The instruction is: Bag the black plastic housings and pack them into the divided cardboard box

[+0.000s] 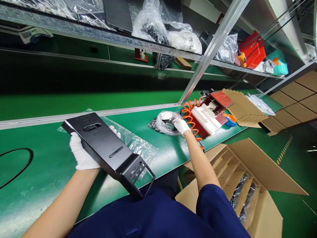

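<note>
risk: left hand (pixel 83 153) alone grips the tilted panel (pixel 106 148), which may slip; right hand (pixel 180 125) fingers dig into the bag (pixel 166 123).

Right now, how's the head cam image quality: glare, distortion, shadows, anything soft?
Head view: wide-angle bending, the shelf post leans and the bench edge curves; glare on the clear bag under the right hand and on the shelf bags; the black panel in the left hand is sharp with soft sheen; deep shadow under the shelf; the carton is evenly lit.
</note>
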Demonstrator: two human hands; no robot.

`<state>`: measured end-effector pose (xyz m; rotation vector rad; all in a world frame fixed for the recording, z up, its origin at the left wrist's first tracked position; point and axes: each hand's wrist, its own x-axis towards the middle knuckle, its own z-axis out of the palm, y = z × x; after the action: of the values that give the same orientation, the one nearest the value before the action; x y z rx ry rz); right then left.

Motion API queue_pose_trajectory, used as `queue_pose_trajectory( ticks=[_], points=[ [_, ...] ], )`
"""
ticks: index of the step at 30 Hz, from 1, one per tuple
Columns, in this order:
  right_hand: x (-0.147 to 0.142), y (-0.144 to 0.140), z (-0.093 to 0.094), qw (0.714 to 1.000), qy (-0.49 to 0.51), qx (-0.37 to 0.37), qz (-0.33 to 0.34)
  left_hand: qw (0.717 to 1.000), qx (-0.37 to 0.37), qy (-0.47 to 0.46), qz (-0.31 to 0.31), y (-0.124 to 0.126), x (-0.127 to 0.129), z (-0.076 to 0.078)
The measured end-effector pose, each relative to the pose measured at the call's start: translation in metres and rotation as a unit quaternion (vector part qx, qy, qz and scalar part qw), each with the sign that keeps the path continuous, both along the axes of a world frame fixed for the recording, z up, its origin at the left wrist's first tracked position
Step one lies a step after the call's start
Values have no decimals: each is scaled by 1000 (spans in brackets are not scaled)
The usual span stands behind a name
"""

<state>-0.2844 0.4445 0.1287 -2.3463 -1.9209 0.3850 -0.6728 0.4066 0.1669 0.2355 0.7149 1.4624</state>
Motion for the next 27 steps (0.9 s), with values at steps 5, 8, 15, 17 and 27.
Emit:
queue_pose_trajectory(
  ticks=[5, 8, 15, 17, 27],
  points=[
    [-11, 8, -6, 999, -19, -3, 36, 1000, -7, -9, -2, 0, 5, 3],
    [-19, 13, -12, 999, -29, 1, 37, 1000, -18, -3, 1, 0, 7, 6],
    [-25, 17, -15, 1000, -10, 19, 7, 1000, -7, 0, -16, 5, 6, -1],
    [-25, 16, -15, 999, 6, 34, -12, 1000, -2, -8, -14, 6, 5, -4],
    [-10, 8, -17, 979, 141, 102, -103, 999, -6, -51, -19, 7, 1, -20]
  ],
)
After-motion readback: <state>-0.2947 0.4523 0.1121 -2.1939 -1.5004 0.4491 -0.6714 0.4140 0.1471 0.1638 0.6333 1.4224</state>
